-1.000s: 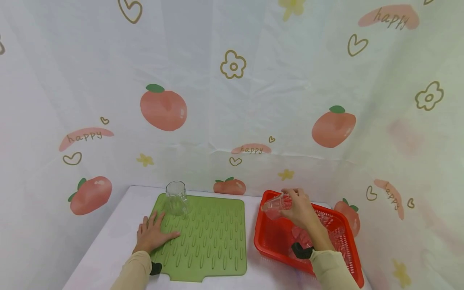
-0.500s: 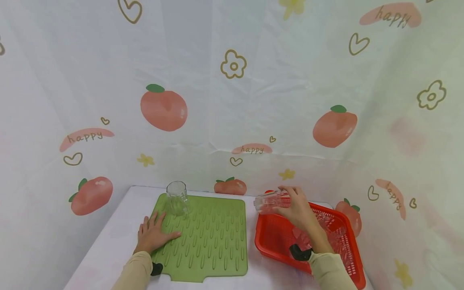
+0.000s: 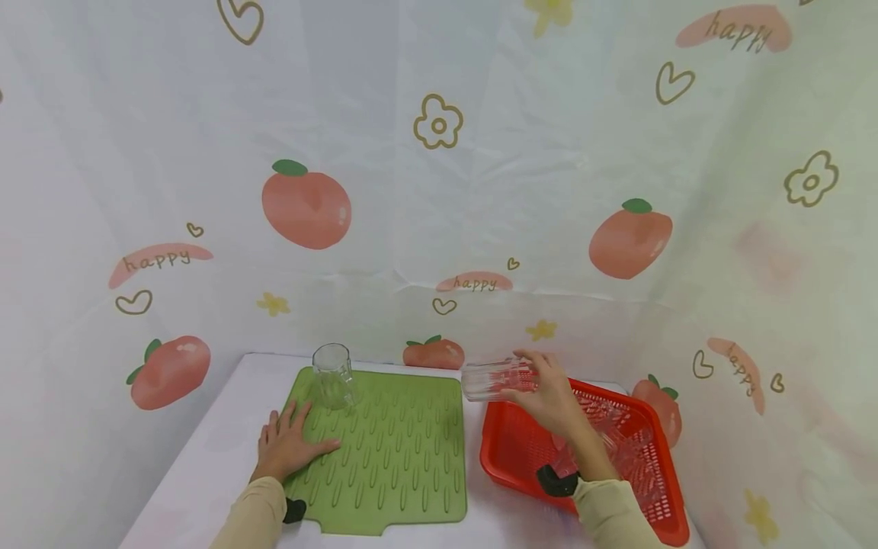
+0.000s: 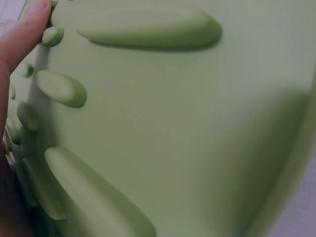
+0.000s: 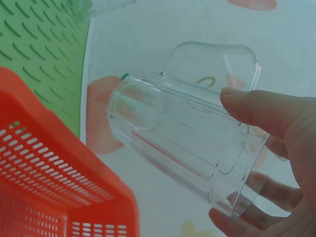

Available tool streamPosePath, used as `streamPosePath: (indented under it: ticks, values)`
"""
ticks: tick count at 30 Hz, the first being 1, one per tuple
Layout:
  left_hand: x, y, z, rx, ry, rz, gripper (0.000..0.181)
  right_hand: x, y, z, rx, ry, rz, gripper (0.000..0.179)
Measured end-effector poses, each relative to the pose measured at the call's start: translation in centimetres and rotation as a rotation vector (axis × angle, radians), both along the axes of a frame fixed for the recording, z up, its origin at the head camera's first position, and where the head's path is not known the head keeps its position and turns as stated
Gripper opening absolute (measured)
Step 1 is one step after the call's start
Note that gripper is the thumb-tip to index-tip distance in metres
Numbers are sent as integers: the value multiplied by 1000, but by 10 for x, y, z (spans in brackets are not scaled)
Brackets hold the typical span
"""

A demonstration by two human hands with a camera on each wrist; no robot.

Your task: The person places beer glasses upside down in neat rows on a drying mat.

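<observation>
My left hand (image 3: 288,446) rests on the left side of a green drying mat (image 3: 405,465), fingers spread; the left wrist view shows its thumb (image 4: 24,37) over the mat's raised ridges. In the air above the back left corner of a red basket (image 3: 488,442), my right hand (image 3: 549,400) holds a clear faceted mug (image 5: 168,133) lying sideways. Thumb and fingers grip one end of it, the other end points left to the mat, and its looped handle (image 5: 256,74) shows behind. Another clear mug (image 3: 334,385) stands on the mat's back left corner.
More clear pieces (image 3: 620,450) lie inside the red basket at its right side, partly behind my right forearm. Mat and basket sit side by side on a white table (image 3: 206,457). A fruit-patterned curtain (image 3: 384,229) closes off the back and sides.
My right hand has lifted the clear mug up out of the basket and moved it left, tilting it nearly level. The left hand has stayed in place on the mat.
</observation>
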State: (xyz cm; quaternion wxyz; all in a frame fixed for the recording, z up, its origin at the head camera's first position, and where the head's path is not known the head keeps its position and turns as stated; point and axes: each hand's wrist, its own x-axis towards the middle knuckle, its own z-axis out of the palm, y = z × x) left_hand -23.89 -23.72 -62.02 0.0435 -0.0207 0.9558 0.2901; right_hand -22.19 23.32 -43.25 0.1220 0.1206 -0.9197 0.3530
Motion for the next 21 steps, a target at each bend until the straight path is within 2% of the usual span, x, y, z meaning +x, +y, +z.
streamPosePath:
  ticks: [9,15,21]
  values:
    - [-3,-1,-6,-14,-15,-4,123,0,-12,-3,-98,4,26,71]
    - [-3,0,-5,-10,-16,-7,124,1,-20,-7,-145,-19,33,70]
    - [-3,-2,-6,-31,-8,-12,123,-1,-29,-12,-255,-47,85,69]
